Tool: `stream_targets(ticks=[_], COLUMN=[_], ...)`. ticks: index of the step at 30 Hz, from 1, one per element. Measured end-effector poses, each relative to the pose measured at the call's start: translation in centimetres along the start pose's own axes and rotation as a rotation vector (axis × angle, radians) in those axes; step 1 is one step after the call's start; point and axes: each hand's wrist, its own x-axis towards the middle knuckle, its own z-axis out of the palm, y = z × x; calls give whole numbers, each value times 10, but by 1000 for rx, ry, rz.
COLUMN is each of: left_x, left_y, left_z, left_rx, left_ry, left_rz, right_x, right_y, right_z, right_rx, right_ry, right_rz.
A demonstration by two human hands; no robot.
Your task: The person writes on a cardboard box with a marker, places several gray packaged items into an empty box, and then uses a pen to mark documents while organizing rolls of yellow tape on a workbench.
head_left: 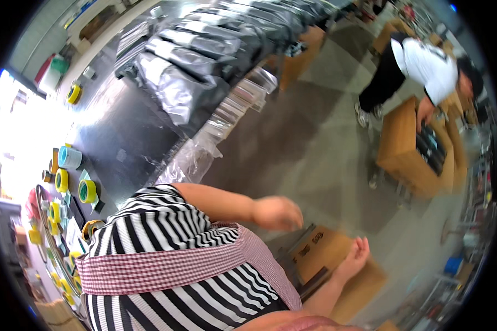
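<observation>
I am bent over sideways, and my striped shirt and checked apron fill the lower left. My left hand reaches out over the concrete floor, blurred, fingers curled down, with nothing visible in it. My right hand comes up from the lower edge with fingers stretched out and together. It lies over the flap of an open brown cardboard box on the floor. The left hand hovers just above that box's near end.
A dark worktable at left carries stacked silver-grey bags, yellow tape rolls and a pale blue roll. Clear plastic wrap hangs off its edge. At right another person bends over a tall cardboard box.
</observation>
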Motion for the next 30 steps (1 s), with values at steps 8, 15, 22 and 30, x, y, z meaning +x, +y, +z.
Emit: stream_targets(ticks=[8, 15, 22, 30], left_x=[-198, -268, -271, -300], left_y=[2, -2, 16, 25], left_z=[-301, -342, -361, -360], left_rx=[-116, -785, -918, -773], left_ry=[1668, 1891, 1766, 1611], left_rz=[-431, -663, -598, -719], right_x=[12, 19, -15, -47], right_y=[-224, -305, -316, -272], right_z=[443, 718, 732, 685], right_rx=[126, -546, -1024, -846], right_ry=[-996, -908, -958, -1088], right_rz=[-753, -1052, -799, -540])
